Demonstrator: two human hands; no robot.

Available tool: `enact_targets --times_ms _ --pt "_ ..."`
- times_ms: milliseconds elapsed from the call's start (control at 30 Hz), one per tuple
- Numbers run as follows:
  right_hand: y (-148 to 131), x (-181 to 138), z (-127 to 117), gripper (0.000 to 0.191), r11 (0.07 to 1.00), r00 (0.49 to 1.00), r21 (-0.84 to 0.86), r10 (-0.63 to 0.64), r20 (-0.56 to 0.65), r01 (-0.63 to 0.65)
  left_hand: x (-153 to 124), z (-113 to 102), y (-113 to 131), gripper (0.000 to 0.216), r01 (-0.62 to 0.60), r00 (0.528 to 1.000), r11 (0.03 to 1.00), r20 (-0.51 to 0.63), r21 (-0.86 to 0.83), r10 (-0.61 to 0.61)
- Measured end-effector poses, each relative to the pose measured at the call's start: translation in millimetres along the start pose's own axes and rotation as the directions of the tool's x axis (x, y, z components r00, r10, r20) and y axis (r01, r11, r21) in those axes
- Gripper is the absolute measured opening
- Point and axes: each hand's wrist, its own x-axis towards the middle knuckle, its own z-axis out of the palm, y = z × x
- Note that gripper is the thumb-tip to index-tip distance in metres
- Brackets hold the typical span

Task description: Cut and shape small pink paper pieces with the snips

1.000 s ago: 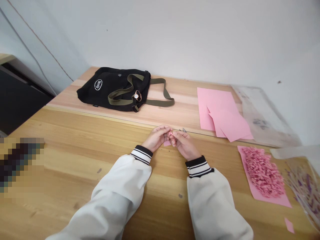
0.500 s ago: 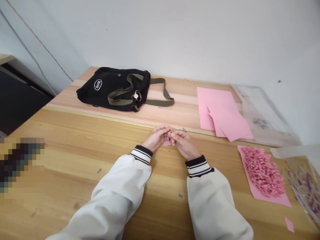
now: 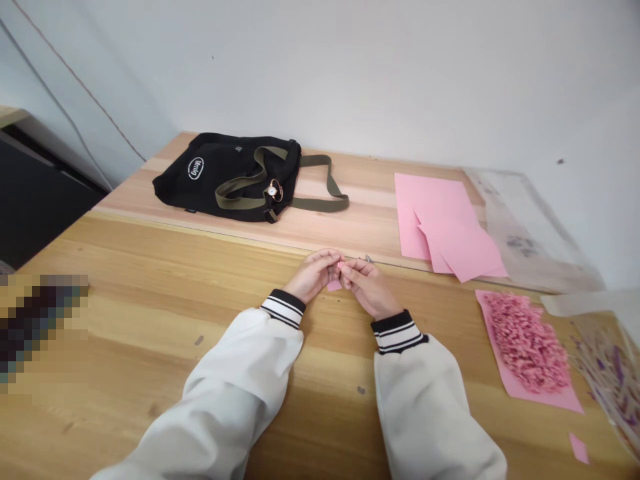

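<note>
We hold a small pink piece [image 3: 341, 265] well in from the counter's [image 3: 150, 287] back edge
Left hand [image 3: 316, 272] and right hand [image 3: 366, 280] pinch it; we judge it light, crushable, best held gently by its sides

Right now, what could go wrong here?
1. The pink bit is tiny and looks pinched in the right hand, close to the left hand; it might slip.
2. The pile sits on a flat sheet right of the right sleeve; an outward swing could scatter it.
3. The watch rests on the bag; tugging the bag might drop it.
</note>
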Motion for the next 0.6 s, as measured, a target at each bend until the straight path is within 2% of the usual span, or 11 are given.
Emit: enact_targets --times_ms 333,433,533,600 --pt "-1 -1 1 0.033 1.0 1.0 -0.029 -0.001 0.0 0.001 0 1 0 0.01 0.003 1.0 1.0 -0.014 -0.013 -0.003" --pt "-1 -1 -1 0.034 0.999 0.999 0.034 -0.008 -0.035 0.009 -3 1 7 0.006 -0.012 1.0 0.991 -0.029 -0.136 0.008" --pt "-1 -1 -4 0.035 0.994 0.998 0.111 -0.006 -0.063 0.013 -5 0 15 0.011 -0.043 0.998 0.947 -0.057 -0.319 0.027" --pt "0 -1 -5 0.034 0.991 0.998 0.131 -0.004 -0.059 0.011 -6 0 18 0.014 -0.075 0.995 0.925 -0.089 -0.372 0.044"
